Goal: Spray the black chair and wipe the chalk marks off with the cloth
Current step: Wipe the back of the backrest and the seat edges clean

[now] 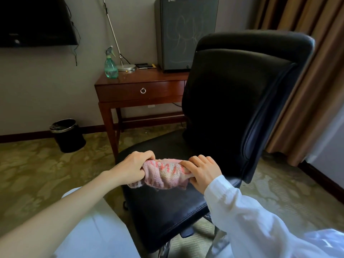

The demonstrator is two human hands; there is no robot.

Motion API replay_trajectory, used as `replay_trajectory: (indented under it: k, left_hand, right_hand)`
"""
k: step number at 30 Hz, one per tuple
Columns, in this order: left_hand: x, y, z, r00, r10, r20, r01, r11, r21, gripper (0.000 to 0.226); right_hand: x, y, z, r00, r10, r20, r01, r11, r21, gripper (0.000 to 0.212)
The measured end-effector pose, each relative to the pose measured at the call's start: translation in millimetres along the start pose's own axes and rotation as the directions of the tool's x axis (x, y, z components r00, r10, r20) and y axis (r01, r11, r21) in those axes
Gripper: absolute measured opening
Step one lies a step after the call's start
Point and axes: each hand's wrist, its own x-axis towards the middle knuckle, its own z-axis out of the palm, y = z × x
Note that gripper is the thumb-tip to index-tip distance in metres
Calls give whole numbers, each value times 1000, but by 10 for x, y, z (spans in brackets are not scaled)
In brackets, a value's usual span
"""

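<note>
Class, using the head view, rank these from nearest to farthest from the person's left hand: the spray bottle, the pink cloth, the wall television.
1. pink cloth: gripped by the left hand, over the black chair seat.
2. spray bottle: on the left end of the wooden desk, beyond the chair.
3. television: on the wall, upper left.

The wooden table (149, 77) bears spray bottle (111, 68), lamp base (126, 67) and fridge (186, 34).

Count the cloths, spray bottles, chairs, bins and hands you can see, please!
Pink terry cloth: 1
Green plastic spray bottle: 1
Black leather office chair: 1
Round black waste bin: 1
Hands: 2, left hand and right hand, both gripping the cloth
Total: 6
</note>
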Motion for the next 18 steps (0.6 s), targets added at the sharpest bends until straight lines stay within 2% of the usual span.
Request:
replay_trajectory:
  k: [12,15,18]
  left_hand:
    - [389,-561,128,993,-83,89,87,995,-42,36]
    - [574,-687,299,990,-102,102,108,992,-61,38]
    - [711,-753,590,985,-125,122,131,991,-41,42]
  right_hand:
    - [452,-1,501,983,-31,181,11,994,107,70]
    - [529,99,670,974,-13,228,-17,991,132,70]
    - [531,190,886,943,-4,333,-51,986,157,70]
